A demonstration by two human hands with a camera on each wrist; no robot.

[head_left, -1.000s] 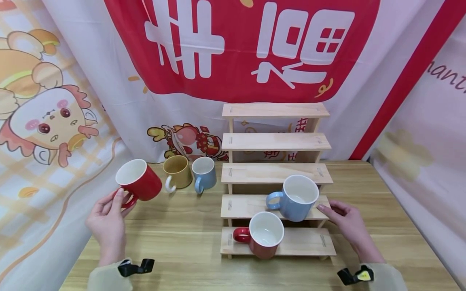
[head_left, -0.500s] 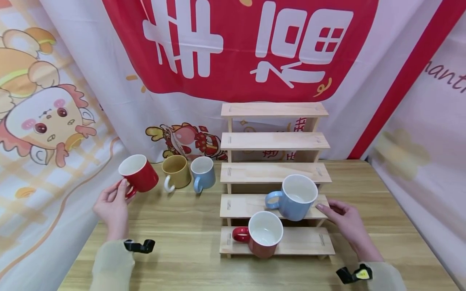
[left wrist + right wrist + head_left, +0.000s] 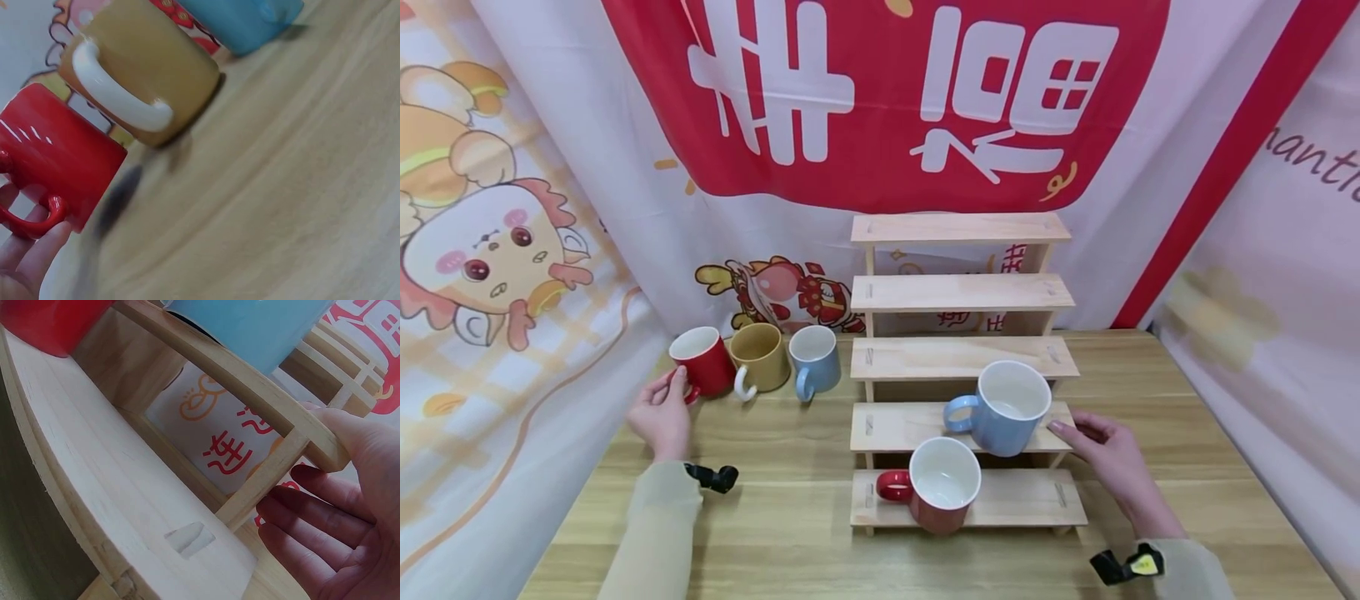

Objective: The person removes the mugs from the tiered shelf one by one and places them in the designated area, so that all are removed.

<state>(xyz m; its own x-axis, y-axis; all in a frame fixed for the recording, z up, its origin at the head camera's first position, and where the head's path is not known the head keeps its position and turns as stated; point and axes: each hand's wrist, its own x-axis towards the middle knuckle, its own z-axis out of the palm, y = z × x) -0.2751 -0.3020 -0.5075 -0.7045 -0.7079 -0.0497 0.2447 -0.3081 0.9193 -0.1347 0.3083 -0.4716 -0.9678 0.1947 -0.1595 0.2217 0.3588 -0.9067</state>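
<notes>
My left hand (image 3: 661,415) pinches the handle of a red mug (image 3: 713,368) at the left end of a row of mugs. A shadow lies beneath that mug's lower edge in the left wrist view; whether it touches the table is hard to tell. Close beside it stands a tan mug (image 3: 150,69) with a white handle. My right hand (image 3: 1112,467) grips the right end of the second step of a wooden stepped rack (image 3: 955,357), thumb on the board, fingers below it. A large blue mug (image 3: 250,325) sits on that step, and another red mug (image 3: 942,500) on the lowest.
A small blue mug (image 3: 817,367) stands right of the tan one. The rack's upper steps (image 3: 958,292) rise toward a printed cloth backdrop (image 3: 895,108). More cloth hangs at both sides of the wooden table (image 3: 760,517).
My left hand has carried the red mug rightward, away from me, and lowered it next to the tan mug. My right hand stays on the rack.
</notes>
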